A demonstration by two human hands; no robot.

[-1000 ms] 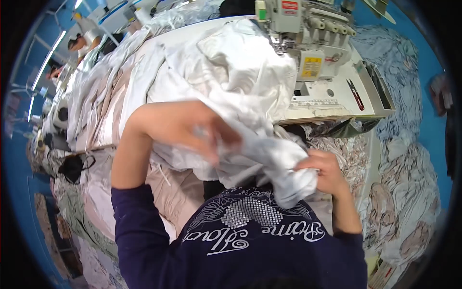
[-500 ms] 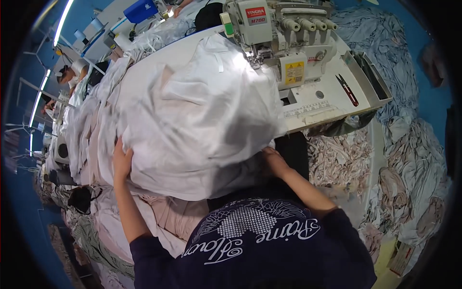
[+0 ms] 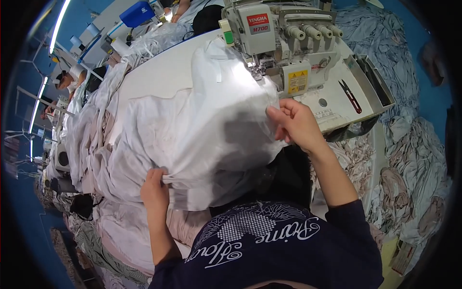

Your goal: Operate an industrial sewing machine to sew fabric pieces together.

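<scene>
A white fabric piece (image 3: 207,125) lies spread over the white table (image 3: 159,77) in front of a sewing machine (image 3: 279,38). My left hand (image 3: 154,188) grips the near left edge of the fabric, bunching it. My right hand (image 3: 296,123) pinches the fabric's right edge, just in front of the machine's base. The cloth's far end lies under the machine's lit needle area (image 3: 257,70).
Small red-handled snips (image 3: 350,95) lie on the machine's tray at right. Piles of white and pale cloth (image 3: 91,139) hang off the table's left side. More patterned cloth (image 3: 409,164) is heaped on the right. Other people (image 3: 67,79) sit at stations farther left.
The fabric was bunched in both hands near my chest, then spread over the table. Now my hands hold its left and right edges, with the cloth flatter toward the machine.
</scene>
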